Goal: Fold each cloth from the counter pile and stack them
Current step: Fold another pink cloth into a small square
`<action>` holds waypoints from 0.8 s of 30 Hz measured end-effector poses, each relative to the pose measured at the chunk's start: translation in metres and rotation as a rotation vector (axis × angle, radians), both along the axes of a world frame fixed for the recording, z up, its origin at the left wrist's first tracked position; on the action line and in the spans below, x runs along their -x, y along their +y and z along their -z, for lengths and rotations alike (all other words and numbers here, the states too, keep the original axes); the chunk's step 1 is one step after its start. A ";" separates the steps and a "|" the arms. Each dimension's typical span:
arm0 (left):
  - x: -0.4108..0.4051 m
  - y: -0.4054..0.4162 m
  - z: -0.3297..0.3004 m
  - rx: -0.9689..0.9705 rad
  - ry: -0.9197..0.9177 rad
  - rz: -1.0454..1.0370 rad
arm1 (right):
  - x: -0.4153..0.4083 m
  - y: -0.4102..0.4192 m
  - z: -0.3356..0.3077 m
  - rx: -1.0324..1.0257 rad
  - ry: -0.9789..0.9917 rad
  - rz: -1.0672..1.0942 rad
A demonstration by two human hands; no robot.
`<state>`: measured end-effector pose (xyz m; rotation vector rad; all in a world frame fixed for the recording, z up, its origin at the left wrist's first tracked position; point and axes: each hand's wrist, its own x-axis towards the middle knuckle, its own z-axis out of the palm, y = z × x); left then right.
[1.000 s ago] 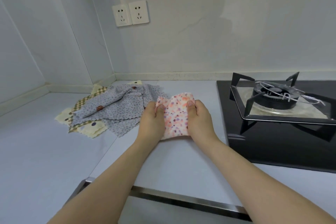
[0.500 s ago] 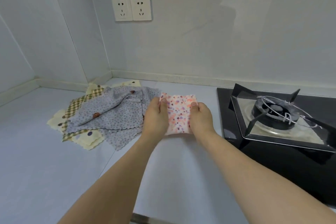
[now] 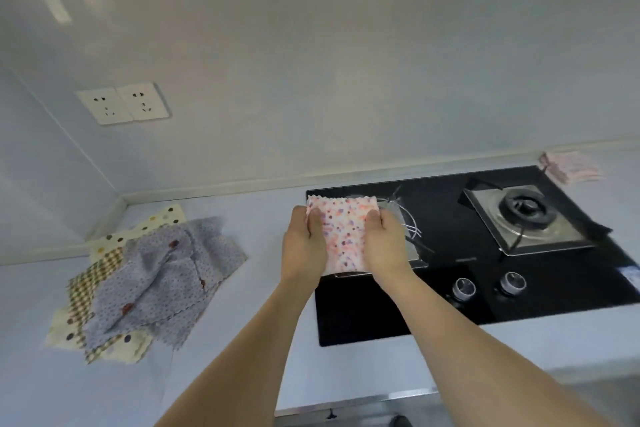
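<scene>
A folded pink cloth with coloured spots (image 3: 343, 232) is held up above the left part of the hob. My left hand (image 3: 303, 246) grips its left edge and my right hand (image 3: 384, 246) grips its right edge, thumbs on top. The pile of unfolded cloths (image 3: 149, 281) lies on the counter at the left: grey dotted ones on top, a checked one and cream spotted ones beneath. A small stack of folded pink cloths (image 3: 569, 166) sits on the counter at the far right, behind the hob.
A black glass hob (image 3: 467, 291) fills the right side, with a burner and pan support (image 3: 526, 215) and two knobs (image 3: 488, 284). Two wall sockets (image 3: 124, 104) are above the pile. The counter's metal front edge (image 3: 353, 402) runs along the bottom.
Both hands have carried the folded pink cloth to the right, from beside the pile to over the hob. The view has swung right, bringing the folded stack into sight.
</scene>
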<state>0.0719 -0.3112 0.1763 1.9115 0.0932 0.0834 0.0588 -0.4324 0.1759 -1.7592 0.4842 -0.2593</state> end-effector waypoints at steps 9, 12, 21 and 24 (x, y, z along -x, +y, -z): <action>0.005 -0.203 -0.001 0.008 0.039 0.185 | 0.017 -0.202 0.003 -0.067 0.061 0.182; 0.001 -0.251 -0.010 0.064 0.060 0.222 | 0.016 -0.251 -0.002 -0.077 0.082 0.195; -0.037 -0.361 -0.008 0.150 0.281 0.362 | 0.019 -0.381 -0.002 -0.104 0.173 0.267; -0.048 -0.415 -0.005 0.164 0.406 0.416 | 0.010 -0.446 -0.002 -0.142 0.202 0.304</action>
